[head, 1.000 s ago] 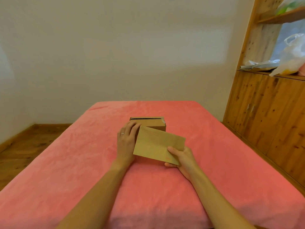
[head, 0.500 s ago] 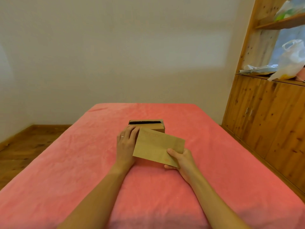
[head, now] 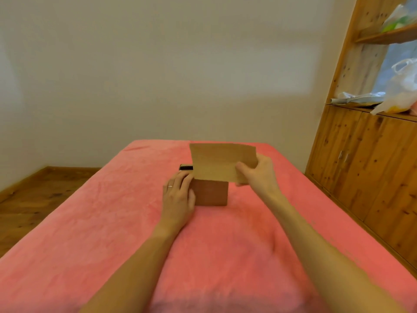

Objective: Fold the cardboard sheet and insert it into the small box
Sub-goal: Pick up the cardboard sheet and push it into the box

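At the far left we saw bare wooden floor (head: 33, 199), then the pink plush-covered bench (head: 112, 233) running across the middle of the view. Our left hand (head: 178, 195) lay flat against the left side of the small brown cardboard box (head: 211, 192), fingers resting against its wall and steadying it rather than gripping it; a ring showed on one finger. A sliver of the box's dark opening (head: 186, 167) peeked out above that hand. A second before, the flat tan cardboard sheet (head: 222, 161) had been lying low and tilted in front of the box; now it had come up and stood nearly upright over the opening, its lower edge meeting the top of the box. Whether that edge had already entered we could not tell. Our right hand (head: 257, 172) pinched the sheet's right end between thumb and fingers. We judged the folding done and the insertion just beginning: the sheet would need lining up with the slot and pressing straight down. To the right stood the knotty wooden cabinet (head: 365, 177).
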Demonstrator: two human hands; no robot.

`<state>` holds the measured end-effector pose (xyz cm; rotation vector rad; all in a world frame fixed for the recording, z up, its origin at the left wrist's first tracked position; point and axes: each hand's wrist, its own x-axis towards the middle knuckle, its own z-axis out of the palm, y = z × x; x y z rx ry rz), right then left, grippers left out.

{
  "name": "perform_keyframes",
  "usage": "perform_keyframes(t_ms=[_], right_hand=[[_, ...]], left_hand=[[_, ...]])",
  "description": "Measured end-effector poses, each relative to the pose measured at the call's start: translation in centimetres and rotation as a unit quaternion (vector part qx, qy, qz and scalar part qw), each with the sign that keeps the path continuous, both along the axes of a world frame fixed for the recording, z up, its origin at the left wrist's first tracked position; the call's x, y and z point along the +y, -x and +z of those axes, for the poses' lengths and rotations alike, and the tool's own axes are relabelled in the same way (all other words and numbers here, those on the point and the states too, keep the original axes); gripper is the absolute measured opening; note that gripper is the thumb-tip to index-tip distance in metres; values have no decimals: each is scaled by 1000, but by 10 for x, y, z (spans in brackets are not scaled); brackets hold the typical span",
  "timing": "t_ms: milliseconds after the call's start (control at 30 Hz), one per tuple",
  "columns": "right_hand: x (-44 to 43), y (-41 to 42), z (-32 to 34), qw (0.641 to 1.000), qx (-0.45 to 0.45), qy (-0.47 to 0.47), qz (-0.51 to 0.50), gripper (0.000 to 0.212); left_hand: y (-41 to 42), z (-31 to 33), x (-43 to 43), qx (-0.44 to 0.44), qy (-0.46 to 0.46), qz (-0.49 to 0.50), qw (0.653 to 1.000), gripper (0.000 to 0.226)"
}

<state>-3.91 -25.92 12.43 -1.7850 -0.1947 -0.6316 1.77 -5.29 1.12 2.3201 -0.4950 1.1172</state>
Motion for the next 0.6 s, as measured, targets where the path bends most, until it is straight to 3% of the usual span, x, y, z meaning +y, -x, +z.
perform_keyframes(t_ms=[100, 200, 333, 467, 600], right_hand=[[5, -5, 33, 992, -26, 120, -19, 19], [14, -9, 63, 965, -54, 255, -23, 22], [29, -14, 95, 926, -66, 372, -19, 28], [38, -22, 116, 863, -67, 499, -25, 19], [44, -26, 124, 825, -61, 561, -34, 16]], left_hand=[[1, 0, 1, 10, -3, 3, 1000, 47], [1, -1, 0, 17, -9, 6, 1000, 46], [-1, -3, 1, 21, -8, 11, 1000, 44], [-2, -4, 1, 23, -9, 11, 1000, 44], [-2, -3, 1, 20, -7, 7, 1000, 45]])
